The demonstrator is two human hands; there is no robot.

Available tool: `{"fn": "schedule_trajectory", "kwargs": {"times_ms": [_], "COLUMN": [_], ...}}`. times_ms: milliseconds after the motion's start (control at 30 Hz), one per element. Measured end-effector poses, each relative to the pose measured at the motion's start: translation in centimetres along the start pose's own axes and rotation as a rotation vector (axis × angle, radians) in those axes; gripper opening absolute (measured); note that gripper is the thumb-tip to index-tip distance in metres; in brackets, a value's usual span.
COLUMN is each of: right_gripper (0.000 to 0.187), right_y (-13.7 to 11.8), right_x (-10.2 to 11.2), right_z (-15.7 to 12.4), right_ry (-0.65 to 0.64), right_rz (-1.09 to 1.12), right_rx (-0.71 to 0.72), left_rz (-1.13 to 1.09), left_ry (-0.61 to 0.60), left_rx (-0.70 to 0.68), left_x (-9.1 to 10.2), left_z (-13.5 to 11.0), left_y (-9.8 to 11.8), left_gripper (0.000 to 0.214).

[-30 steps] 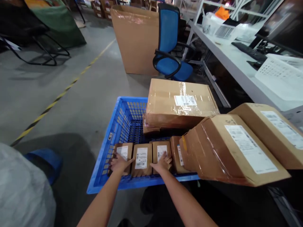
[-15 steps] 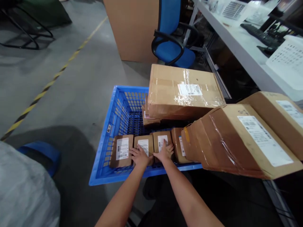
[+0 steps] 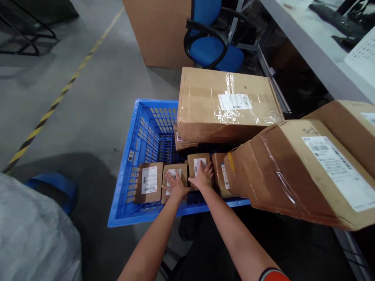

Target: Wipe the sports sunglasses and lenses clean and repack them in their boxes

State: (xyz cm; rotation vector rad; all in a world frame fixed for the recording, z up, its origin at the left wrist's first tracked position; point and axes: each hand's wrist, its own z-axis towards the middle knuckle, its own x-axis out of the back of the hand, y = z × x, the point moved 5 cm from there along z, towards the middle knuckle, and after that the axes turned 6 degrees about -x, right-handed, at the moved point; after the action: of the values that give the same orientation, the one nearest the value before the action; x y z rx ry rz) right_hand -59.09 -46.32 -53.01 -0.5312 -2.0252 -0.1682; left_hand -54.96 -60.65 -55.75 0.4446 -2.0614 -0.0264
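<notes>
The left hand (image 3: pixel 175 186) lies spread on a small kraft parcel (image 3: pixel 182 171), and the right hand (image 3: pixel 202 176) presses on the next parcel (image 3: pixel 193 160), both in a row inside a blue plastic crate (image 3: pixel 125 187). A large taped carton (image 3: pixel 230 103) sits above the row, and another labelled carton (image 3: pixel 281 175) overhangs the crate's right edge.
</notes>
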Motion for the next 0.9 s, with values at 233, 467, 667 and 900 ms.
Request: {"fn": "schedule_trajectory", "kwargs": {"times_ms": [233, 467, 667, 900], "right_gripper": [0.133, 0.123, 0.122, 0.090], "right_y": [-1.8, -0.6, -0.4, 0.1], "right_x": [1.0, 2.7, 3.0, 3.3], "right_z": [3.2, 3.4, 2.9, 1.7], "right_ry": [-0.017, 0.014, 0.010, 0.000], "right_rz": [0.018, 0.065, 0.082, -0.013], "right_rx": [-0.013, -0.033, -0.036, 0.138], "left_rz": [0.007, 0.048, 0.092, 0.101], "left_ry": [0.022, 0.067, 0.214, 0.044], "left_rx": [0.066, -0.023, -0.246, -0.513], "left_x": [0.0, 0.6, 4.7, 8.5], "left_z": [0.5, 0.0, 1.6, 7.7], "left_y": [-1.2, -1.4, -0.1, -0.1], "left_gripper": [0.135, 0.132, 0.099, 0.046]}}
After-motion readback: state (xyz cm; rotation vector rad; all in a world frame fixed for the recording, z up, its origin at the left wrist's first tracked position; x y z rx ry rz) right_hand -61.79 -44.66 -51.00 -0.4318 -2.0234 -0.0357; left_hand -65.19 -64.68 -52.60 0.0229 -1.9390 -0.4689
